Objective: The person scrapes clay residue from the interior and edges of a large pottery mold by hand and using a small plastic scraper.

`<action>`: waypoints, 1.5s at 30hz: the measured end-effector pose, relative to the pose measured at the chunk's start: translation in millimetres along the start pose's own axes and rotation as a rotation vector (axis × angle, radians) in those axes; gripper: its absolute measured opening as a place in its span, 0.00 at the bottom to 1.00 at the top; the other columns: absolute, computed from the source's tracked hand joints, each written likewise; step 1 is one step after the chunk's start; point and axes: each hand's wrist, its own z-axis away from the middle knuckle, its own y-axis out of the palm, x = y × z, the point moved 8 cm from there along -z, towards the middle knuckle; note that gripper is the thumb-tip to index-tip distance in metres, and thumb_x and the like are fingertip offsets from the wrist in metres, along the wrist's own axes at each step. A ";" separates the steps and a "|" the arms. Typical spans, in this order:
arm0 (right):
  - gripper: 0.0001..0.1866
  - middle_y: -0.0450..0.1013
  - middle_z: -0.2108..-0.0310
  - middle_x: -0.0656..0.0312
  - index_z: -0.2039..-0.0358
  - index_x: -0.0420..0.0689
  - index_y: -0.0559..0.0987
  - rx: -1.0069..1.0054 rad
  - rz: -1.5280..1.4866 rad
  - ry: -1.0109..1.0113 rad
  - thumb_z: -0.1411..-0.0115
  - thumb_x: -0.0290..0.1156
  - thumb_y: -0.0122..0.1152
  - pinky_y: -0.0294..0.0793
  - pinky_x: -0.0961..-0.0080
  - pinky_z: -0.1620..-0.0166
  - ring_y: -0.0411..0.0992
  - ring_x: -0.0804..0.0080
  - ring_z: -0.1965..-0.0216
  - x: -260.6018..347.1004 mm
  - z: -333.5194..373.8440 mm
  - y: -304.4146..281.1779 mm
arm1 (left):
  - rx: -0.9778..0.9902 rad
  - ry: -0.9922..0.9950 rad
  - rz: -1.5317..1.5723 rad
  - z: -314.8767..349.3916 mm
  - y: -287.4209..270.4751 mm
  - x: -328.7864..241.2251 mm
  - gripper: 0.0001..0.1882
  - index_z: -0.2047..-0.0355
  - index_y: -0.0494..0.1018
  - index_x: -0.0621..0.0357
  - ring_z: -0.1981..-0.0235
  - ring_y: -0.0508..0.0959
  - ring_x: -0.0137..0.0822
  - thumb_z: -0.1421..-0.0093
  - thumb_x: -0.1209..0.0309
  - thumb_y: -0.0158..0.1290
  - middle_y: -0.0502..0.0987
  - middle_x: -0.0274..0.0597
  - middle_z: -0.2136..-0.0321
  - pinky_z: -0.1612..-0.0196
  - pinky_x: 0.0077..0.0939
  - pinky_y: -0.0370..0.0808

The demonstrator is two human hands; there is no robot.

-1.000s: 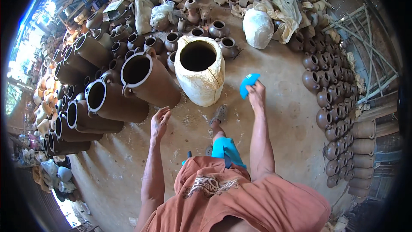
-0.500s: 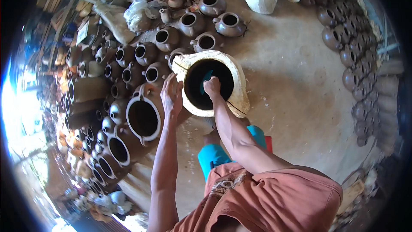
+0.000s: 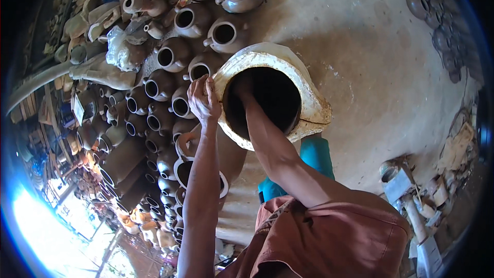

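A thick-walled, cream-coloured plaster mould (image 3: 315, 104) with a round dark mouth stands in front of me. Its rim has a dark split at the lower right. My left hand (image 3: 204, 98) grips the left side of the rim, fingers bent against its edge. Through the mouth my right forearm reaches down, and my right hand (image 3: 245, 85) is deep in shadow near the inner left wall. Its fingers are hidden, so whether it holds anything does not show.
Brown clay pots (image 3: 224, 33) crowd the floor to the left and far side. Larger jars (image 3: 123, 167) lie at the left. More round pots (image 3: 419, 5) line the far right. A clear plastic bag (image 3: 123, 46) lies among the pots; debris (image 3: 399, 183) sits at lower right.
My right hand has gone deeper into the mould; the teal piece seen in it earlier is out of sight. My left hand's fingers have bent onto the rim. The view has shifted and turned.
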 end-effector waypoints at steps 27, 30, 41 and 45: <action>0.11 0.79 0.68 0.41 0.67 0.38 0.84 0.233 -0.134 0.301 0.51 0.29 0.65 0.79 0.56 0.52 0.79 0.45 0.64 38.5 40.1 -84.4 | -0.062 0.116 0.013 3.0 -14.8 0.3 0.21 0.54 0.82 0.57 0.57 0.77 0.49 0.31 0.54 0.49 0.82 0.49 0.62 0.47 0.42 0.70; 0.14 0.79 0.65 0.40 0.66 0.37 0.83 -0.009 0.094 0.078 0.51 0.32 0.65 0.77 0.59 0.47 0.79 0.45 0.60 69.2 28.1 -87.1 | -0.041 0.128 -0.020 3.0 -13.7 -2.2 0.22 0.54 0.82 0.57 0.57 0.77 0.49 0.35 0.52 0.54 0.82 0.48 0.61 0.47 0.42 0.70; 0.01 0.74 0.80 0.47 0.75 0.39 0.78 0.086 -0.417 -0.278 0.47 0.20 0.60 0.73 0.60 0.73 0.76 0.46 0.78 180.7 78.8 -187.1 | -0.055 0.227 -0.008 3.8 -14.6 15.7 0.22 0.54 0.82 0.56 0.57 0.77 0.49 0.37 0.52 0.58 0.82 0.47 0.62 0.48 0.42 0.70; 0.07 0.79 0.60 0.49 0.69 0.43 0.83 0.308 -0.072 0.155 0.47 0.31 0.64 0.77 0.56 0.55 0.79 0.52 0.58 89.8 44.6 -120.5 | -0.083 0.156 -0.053 3.1 -27.8 11.7 0.21 0.55 0.82 0.55 0.58 0.77 0.50 0.35 0.53 0.54 0.82 0.48 0.62 0.49 0.42 0.70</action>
